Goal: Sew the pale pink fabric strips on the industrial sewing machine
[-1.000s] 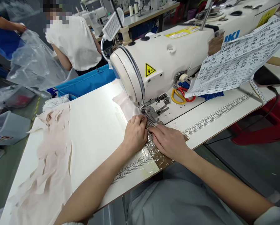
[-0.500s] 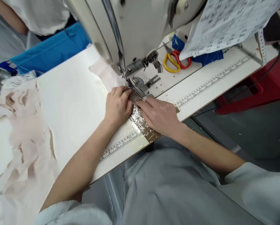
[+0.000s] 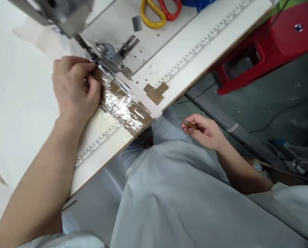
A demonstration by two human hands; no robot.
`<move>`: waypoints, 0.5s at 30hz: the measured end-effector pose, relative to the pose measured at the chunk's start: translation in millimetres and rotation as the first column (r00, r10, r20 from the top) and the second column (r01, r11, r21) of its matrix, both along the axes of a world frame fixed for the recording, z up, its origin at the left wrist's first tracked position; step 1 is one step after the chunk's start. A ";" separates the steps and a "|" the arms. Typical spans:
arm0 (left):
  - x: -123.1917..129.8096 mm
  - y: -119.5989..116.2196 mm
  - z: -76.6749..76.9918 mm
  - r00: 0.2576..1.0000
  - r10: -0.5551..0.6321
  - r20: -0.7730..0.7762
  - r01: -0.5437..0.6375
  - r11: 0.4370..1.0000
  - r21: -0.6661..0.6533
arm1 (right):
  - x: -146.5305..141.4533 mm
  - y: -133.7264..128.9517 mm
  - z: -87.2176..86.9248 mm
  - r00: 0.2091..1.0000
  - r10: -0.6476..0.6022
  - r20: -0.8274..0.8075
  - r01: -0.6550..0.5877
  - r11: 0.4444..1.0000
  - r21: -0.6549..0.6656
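My left hand (image 3: 75, 86) rests on the sewing table left of the presser foot (image 3: 93, 57), with its fingers curled in. A small dark end shows between thumb and fingers; what it belongs to is hidden. Off the table's front edge, above my lap, my right hand (image 3: 204, 131) is closed around a small brown-handled tool (image 3: 191, 124) with a metal tip. A pale fabric strip (image 3: 143, 98) runs from the table edge through a metal guide (image 3: 125, 88) toward the needle area. More pale fabric (image 3: 42, 39) lies behind the machine head (image 3: 66, 13).
Shiny clear tape over brown patches (image 3: 117, 103) covers the table front. Yellow-and-red-handled scissors (image 3: 154, 15) lie at the back. A printed ruler (image 3: 195, 51) follows the edge. A red stool (image 3: 277, 41) stands at right.
My right hand has left the table beside the guide and moved right, over my lap, now holding a small tool. My left hand stays by the presser foot. The view has shifted down and right.
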State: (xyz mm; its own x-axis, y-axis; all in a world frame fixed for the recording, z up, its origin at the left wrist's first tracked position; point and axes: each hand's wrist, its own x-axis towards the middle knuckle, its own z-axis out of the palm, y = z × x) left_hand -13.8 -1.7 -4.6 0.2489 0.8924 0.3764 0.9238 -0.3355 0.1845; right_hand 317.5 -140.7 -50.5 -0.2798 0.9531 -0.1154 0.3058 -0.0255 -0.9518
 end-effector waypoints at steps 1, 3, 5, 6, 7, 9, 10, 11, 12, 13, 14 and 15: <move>-1.6 0.4 -1.1 1.000 -0.007 0.002 0.007 1.000 0.016 | 0.1 -3.7 -4.5 1.000 -0.006 0.031 0.007 1.000 -0.001; -5.7 1.6 -3.8 1.000 -0.026 -0.001 0.026 0.999 0.031 | -1.9 -7.8 -11.4 0.996 -0.018 0.082 0.015 0.999 0.040; -10.0 3.7 -6.8 0.999 -0.037 -0.014 0.038 0.998 0.045 | -4.9 -8.5 -17.1 0.993 -0.023 0.114 0.012 0.995 0.098; -11.7 4.8 -8.1 0.999 -0.035 -0.019 0.036 0.998 0.055 | -6.4 -8.1 -20.0 0.992 -0.020 0.124 0.005 0.992 0.123; -12.6 5.7 -9.2 1.000 -0.026 -0.017 0.027 0.998 0.065 | -7.7 -7.5 -23.0 0.991 -0.016 0.134 -0.003 0.990 0.143; -12.0 5.8 -9.8 1.000 -0.001 -0.001 0.001 0.997 0.080 | -10.5 -6.2 -29.4 0.988 -0.001 0.155 -0.026 0.985 0.173; -10.4 4.8 -9.1 1.000 0.012 0.015 -0.014 0.996 0.090 | -12.1 -6.0 -32.7 0.985 0.011 0.170 -0.044 0.981 0.189; -8.2 3.0 -7.7 0.999 0.022 0.029 -0.024 0.995 0.094 | -14.1 -6.0 -36.2 0.982 0.027 0.187 -0.066 0.977 0.204; -5.8 0.6 -6.0 0.999 0.028 0.039 -0.031 0.996 0.087 | -16.4 -6.6 -39.8 0.978 0.046 0.206 -0.091 0.972 0.216; -3.5 -1.9 -4.0 0.998 0.029 0.048 -0.032 0.996 0.081 | -19.3 -7.5 -43.3 0.972 0.069 0.225 -0.120 0.967 0.223; -1.8 -4.4 -2.2 0.998 0.026 0.053 -0.029 0.997 0.072 | -22.5 -8.9 -46.8 0.965 0.093 0.243 -0.150 0.963 0.225; -1.1 -6.3 -0.8 0.998 0.020 0.053 -0.023 0.998 0.060 | -26.0 -10.7 -50.3 0.958 0.119 0.260 -0.180 0.958 0.223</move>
State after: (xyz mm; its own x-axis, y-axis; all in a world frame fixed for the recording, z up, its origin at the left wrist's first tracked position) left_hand -14.9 -8.0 -5.4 0.2082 0.8724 0.4422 0.9206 -0.3275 0.2126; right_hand 291.5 -151.4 -100.8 -0.4135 0.9099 0.0317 0.5093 0.2601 -0.8204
